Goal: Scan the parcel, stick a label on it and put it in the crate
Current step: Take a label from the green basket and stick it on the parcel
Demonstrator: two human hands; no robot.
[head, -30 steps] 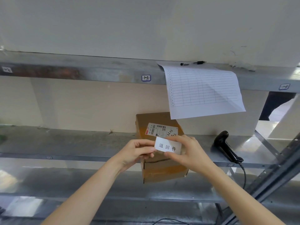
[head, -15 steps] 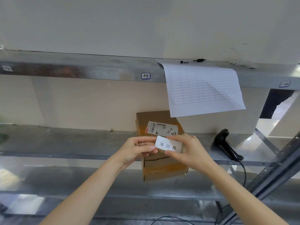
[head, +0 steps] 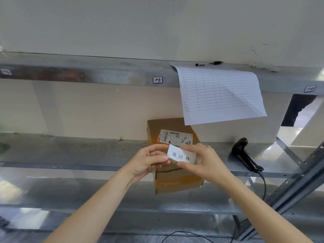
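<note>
A brown cardboard parcel [head: 177,179] stands on the metal shelf [head: 78,151], a printed shipping sticker [head: 172,137] on its top. A white label [head: 181,156] with three printed characters is held just over the parcel's near top edge. My left hand [head: 149,159] pinches the label's left end. My right hand [head: 203,160] grips its right side and lower edge with thumb and fingers. Whether the label touches the cardboard I cannot tell. No crate is in view.
A black handheld scanner [head: 245,156] lies on the shelf to the right, its cable hanging down. A ruled paper sheet [head: 219,95] hangs from the upper shelf [head: 105,74] above the parcel, two pens [head: 208,64] on top. A slanted metal post [head: 298,186] stands at right.
Both hands and the label have stayed over the parcel, drifting slightly up in the picture as the view shifted. The grip on the label is the same.
</note>
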